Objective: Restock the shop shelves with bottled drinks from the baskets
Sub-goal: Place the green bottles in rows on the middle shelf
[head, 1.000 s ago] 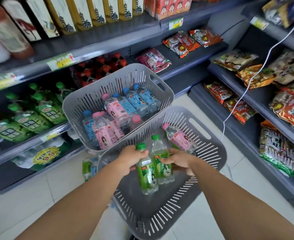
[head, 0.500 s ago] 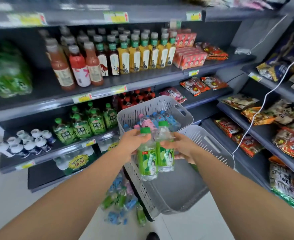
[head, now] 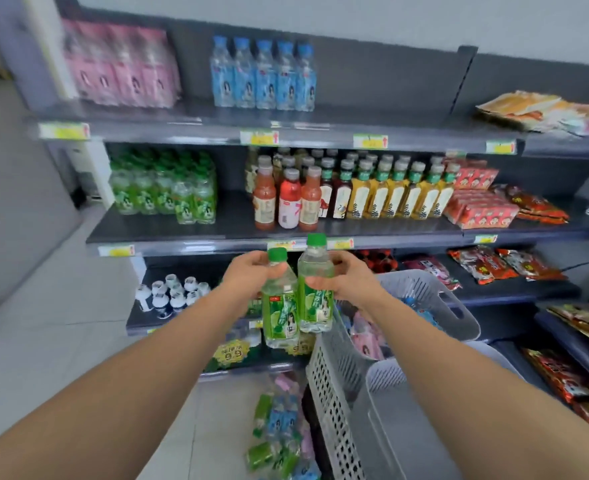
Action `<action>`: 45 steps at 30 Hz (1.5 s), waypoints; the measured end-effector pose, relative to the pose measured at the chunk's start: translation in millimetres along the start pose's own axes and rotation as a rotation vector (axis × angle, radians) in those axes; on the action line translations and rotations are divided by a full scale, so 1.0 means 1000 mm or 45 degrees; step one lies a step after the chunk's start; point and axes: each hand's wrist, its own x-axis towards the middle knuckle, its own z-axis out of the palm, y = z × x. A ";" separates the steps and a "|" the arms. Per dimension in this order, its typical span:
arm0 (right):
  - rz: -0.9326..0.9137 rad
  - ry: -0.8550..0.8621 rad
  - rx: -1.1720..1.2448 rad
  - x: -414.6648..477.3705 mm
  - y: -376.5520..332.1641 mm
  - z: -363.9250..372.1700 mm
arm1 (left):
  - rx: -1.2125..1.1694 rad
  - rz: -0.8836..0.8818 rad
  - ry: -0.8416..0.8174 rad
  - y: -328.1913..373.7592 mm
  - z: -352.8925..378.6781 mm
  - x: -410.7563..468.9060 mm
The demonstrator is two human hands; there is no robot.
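Bottles with green labels [head: 163, 190] fill the middle shelf [head: 230, 220] at ten o'clock. At centre the left hand [head: 249, 277] clamps the left bottle [head: 281, 308] by its shoulder; the right hand [head: 350, 282] clamps the right bottle [head: 315, 299], both upright. A basket [head: 331, 393] sits at four o'clock. Best carry both toward ten o'clock, seating them beside that row.

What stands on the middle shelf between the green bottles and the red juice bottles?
Nothing; the head view shows bare middle shelf between the green bottles and the red juice bottles.
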 end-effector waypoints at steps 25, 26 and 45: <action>-0.266 -0.202 -0.109 0.167 -0.123 0.257 | -0.040 0.115 0.411 0.011 -0.292 0.091; -0.268 -0.180 -0.107 0.174 -0.125 0.265 | -0.034 0.105 0.407 0.012 -0.302 0.098; -0.423 -0.075 -0.716 0.344 -0.150 0.343 | -0.084 0.117 0.370 0.011 -0.377 0.250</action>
